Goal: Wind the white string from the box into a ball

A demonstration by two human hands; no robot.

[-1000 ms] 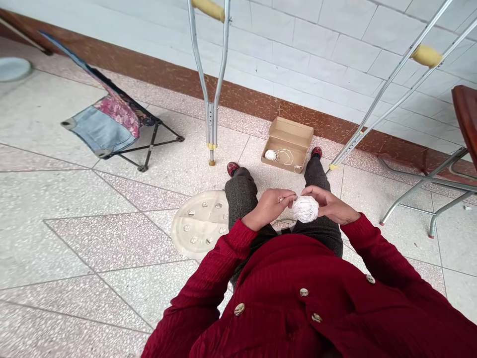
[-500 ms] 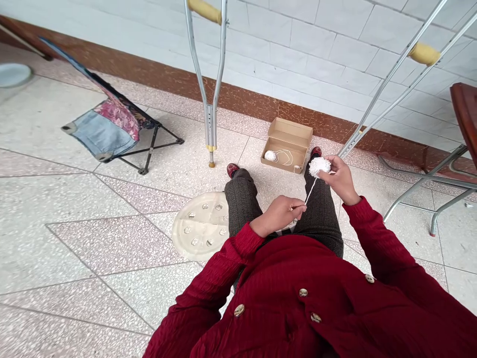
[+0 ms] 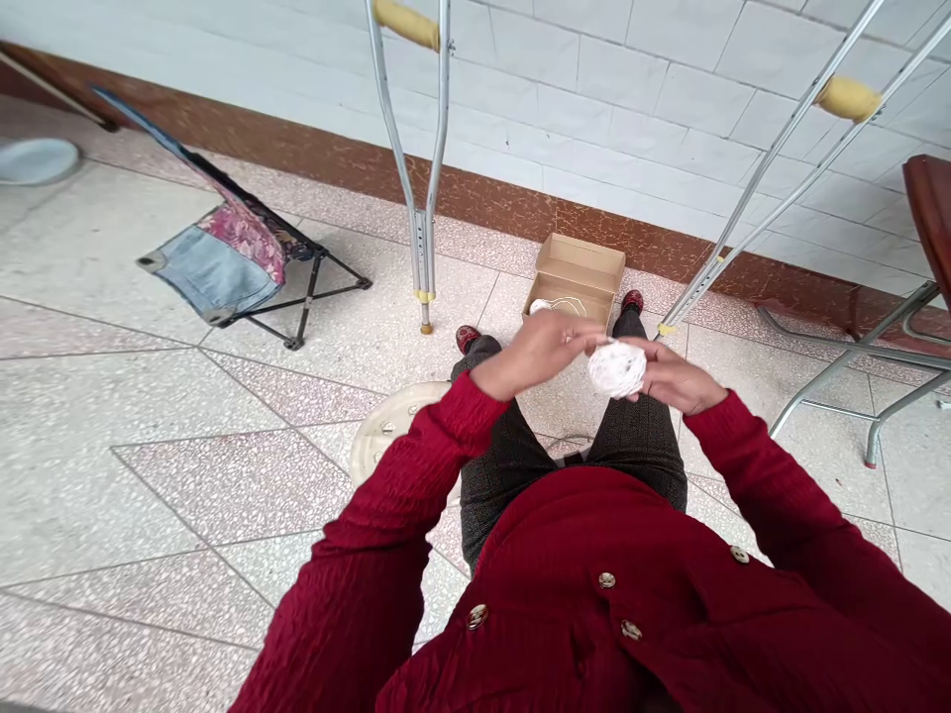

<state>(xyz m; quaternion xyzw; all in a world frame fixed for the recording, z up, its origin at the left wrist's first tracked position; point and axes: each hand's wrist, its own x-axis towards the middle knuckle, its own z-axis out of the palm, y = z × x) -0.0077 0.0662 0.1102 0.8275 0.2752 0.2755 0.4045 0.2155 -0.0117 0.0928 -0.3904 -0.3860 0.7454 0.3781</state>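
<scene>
A: Principal item, and its place?

B: One ball of white yarn point(image 3: 616, 372), slightly blurred, held up in front of the person, between the two hands.

A: Right hand point(image 3: 680, 383)?

B: Fingers curled about the ball's right side, grasping it.

A: Left hand point(image 3: 546, 349)?

B: Fingertips at the ball's upper left edge, blurred; whether they pinch a strand, one cannot tell.

A: Items on the floor?

B: One cardboard box point(image 3: 583, 263), lid raised, near the feet; inside, more white yarn, partly hidden by the left hand. One folding chair point(image 3: 223, 267), blue and floral seat, dark legs.

A: Standing pieces?

B: Two metal crutches, yellow grips: one upright crutch point(image 3: 422, 248) near the left foot, one tilted crutch point(image 3: 848, 99) beyond the right.
</scene>
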